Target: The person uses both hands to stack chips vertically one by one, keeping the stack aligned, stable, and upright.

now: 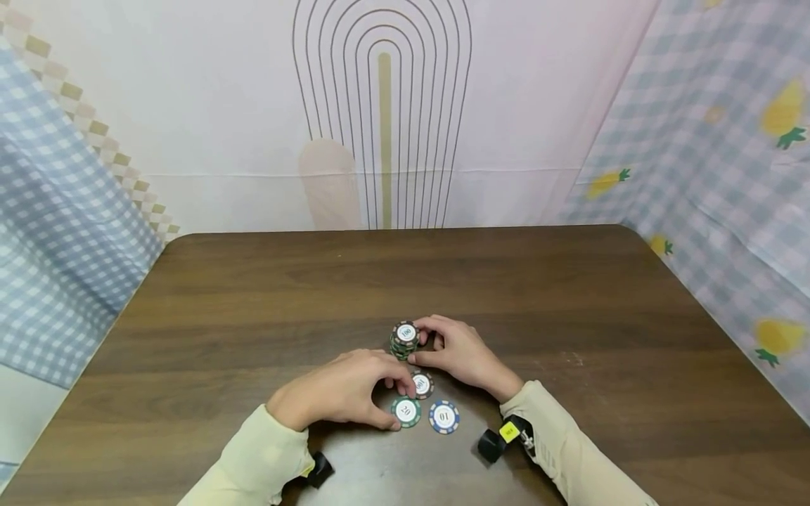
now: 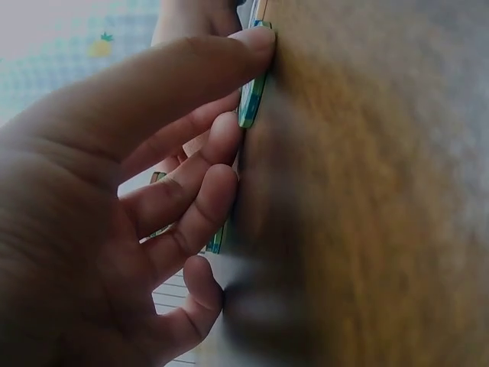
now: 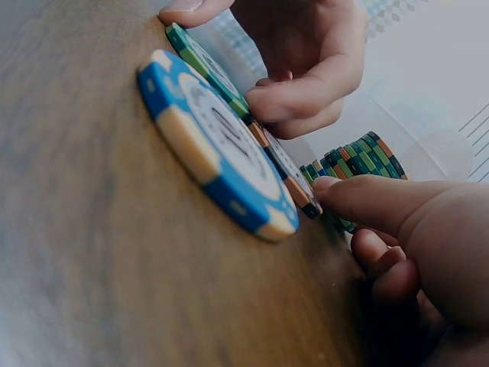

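Note:
Near the table's front, my left hand (image 1: pixel 351 386) pinches the green poker chip (image 1: pixel 406 412) marked 50, thumb on its near edge and fingertip at the far edge. The chip lies flat, and its edge (image 2: pixel 252 107) shows under the thumb in the left wrist view. My right hand (image 1: pixel 465 350) holds thumb and index finger against the right side of a stack of poker chips (image 1: pixel 404 337), topped by a black one marked 100. Between the hands lies a loose black poker chip (image 1: pixel 422 384). A blue poker chip (image 1: pixel 444 417) marked 10 lies beside the green one.
The brown wooden table (image 1: pixel 253 295) reaches back to a white patterned cloth (image 1: pixel 221 105). Checked cloth hangs at both sides. Black wrist cameras sit low by the cuffs, the right one (image 1: pixel 492 445) close to the blue chip.

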Tool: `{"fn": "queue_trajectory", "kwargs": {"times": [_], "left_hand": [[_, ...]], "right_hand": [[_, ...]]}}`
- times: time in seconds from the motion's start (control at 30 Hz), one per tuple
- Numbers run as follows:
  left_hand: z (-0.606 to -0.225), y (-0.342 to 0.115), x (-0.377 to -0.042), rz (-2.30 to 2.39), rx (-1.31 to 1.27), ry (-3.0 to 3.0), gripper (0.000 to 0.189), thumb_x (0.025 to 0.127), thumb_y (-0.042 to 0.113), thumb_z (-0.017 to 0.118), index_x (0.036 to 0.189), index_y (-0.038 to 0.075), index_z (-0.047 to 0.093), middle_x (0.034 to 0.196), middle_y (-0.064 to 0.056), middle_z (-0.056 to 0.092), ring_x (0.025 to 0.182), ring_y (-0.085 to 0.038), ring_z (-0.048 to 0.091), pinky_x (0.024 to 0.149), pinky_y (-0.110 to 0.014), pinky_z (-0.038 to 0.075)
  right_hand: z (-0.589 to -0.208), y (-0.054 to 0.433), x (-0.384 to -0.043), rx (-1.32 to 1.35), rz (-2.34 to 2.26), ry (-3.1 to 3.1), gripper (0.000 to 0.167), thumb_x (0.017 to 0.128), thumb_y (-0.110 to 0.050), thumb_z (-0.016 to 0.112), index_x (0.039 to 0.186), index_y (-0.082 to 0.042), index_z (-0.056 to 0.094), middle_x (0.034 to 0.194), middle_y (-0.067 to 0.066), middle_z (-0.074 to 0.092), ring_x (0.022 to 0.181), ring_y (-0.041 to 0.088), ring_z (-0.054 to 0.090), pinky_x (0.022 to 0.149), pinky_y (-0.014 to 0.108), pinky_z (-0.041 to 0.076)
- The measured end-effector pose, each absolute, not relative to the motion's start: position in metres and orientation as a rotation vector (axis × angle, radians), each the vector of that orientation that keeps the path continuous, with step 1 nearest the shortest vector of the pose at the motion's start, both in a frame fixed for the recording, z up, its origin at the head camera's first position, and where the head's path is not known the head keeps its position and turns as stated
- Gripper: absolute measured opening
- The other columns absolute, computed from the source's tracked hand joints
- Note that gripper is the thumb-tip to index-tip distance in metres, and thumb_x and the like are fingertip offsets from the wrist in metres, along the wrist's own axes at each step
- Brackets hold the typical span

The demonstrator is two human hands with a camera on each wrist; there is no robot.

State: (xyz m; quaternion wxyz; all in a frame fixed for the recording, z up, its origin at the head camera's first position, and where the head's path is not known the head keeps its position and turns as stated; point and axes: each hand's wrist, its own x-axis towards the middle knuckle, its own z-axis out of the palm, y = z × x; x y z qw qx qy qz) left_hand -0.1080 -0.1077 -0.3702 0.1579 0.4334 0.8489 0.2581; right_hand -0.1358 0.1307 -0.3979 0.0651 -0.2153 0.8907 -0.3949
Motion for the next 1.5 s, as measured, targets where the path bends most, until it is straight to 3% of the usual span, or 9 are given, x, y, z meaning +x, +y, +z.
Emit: {"fn": "queue_trajectory", "kwargs": {"times": [0.27,0.47,0.7,0.83,1.0,1.1,1.37,1.5], "left_hand": [[-0.37,-0.105,-0.104,0.67,1.278,2.464,0.032,0.081,0.04,0.089,0.107,0.034,0.071,0.097,0.025,0.061,0.094,0.003,0.056,0.09,-0.034,0.046],[-0.368,-0.106,-0.101,0.619,1.245,2.471,0.041,0.084,0.045,0.088,0.122,0.039,0.074,0.117,0.026,0.063,0.115,-0.001,0.055,0.094,-0.04,0.043],[-0.366,-0.104,-0.098,0.593,1.258,2.464,0.035,0.085,0.042,0.088,0.117,0.04,0.075,0.129,0.024,0.062,0.13,-0.006,0.053,0.101,-0.056,0.042],[-0.366,-0.102,-0.098,0.592,1.309,2.452,0.035,0.084,0.038,0.087,0.116,0.039,0.072,0.128,0.024,0.062,0.125,-0.001,0.054,0.096,-0.043,0.042],[-0.366,-0.1,-0.099,0.589,1.392,2.445,0.036,0.082,0.036,0.086,0.115,0.035,0.072,0.118,0.024,0.063,0.102,0.006,0.054,0.089,-0.029,0.042],[-0.366,-0.099,-0.099,0.583,1.431,2.448,0.035,0.08,0.033,0.086,0.113,0.031,0.073,0.111,0.023,0.063,0.092,0.006,0.054,0.085,-0.026,0.043],[-0.366,-0.098,-0.099,0.576,1.479,2.49,0.031,0.075,0.031,0.084,0.102,0.025,0.071,0.1,0.018,0.063,0.086,0.004,0.055,0.078,-0.021,0.046],[-0.366,-0.1,-0.1,0.623,1.466,2.518,0.031,0.073,0.03,0.082,0.1,0.024,0.067,0.1,0.016,0.061,0.088,-0.001,0.056,0.081,-0.02,0.049]], "right_hand": [[-0.399,0.132,-0.135,-0.664,-1.183,2.703,0.036,0.089,-0.031,0.086,0.12,-0.019,0.073,0.097,-0.007,0.064,0.067,0.006,0.055,0.063,0.026,0.043],[-0.397,0.131,-0.135,-0.659,-1.178,2.703,0.036,0.089,-0.03,0.085,0.121,-0.017,0.073,0.098,-0.007,0.064,0.068,0.006,0.054,0.064,0.026,0.043],[-0.396,0.13,-0.135,-0.644,-1.164,2.706,0.037,0.089,-0.028,0.085,0.121,-0.014,0.073,0.098,-0.007,0.065,0.069,0.006,0.053,0.064,0.025,0.043],[-0.397,0.131,-0.135,-0.645,-1.169,2.7,0.037,0.089,-0.028,0.085,0.122,-0.015,0.073,0.098,-0.007,0.064,0.068,0.006,0.054,0.064,0.025,0.043],[-0.397,0.131,-0.136,-0.652,-1.177,2.7,0.037,0.088,-0.029,0.085,0.121,-0.015,0.073,0.097,-0.007,0.064,0.067,0.006,0.054,0.063,0.025,0.044],[-0.396,0.131,-0.135,-0.652,-1.18,2.699,0.037,0.088,-0.029,0.086,0.12,-0.015,0.073,0.097,-0.007,0.064,0.067,0.006,0.054,0.063,0.025,0.044],[-0.398,0.131,-0.135,-0.656,-1.188,2.695,0.037,0.089,-0.03,0.085,0.121,-0.016,0.073,0.098,-0.007,0.064,0.068,0.006,0.054,0.063,0.025,0.044],[-0.399,0.131,-0.135,-0.663,-1.191,2.7,0.038,0.088,-0.029,0.085,0.122,-0.015,0.073,0.098,-0.007,0.065,0.068,0.005,0.054,0.063,0.025,0.044]]}}
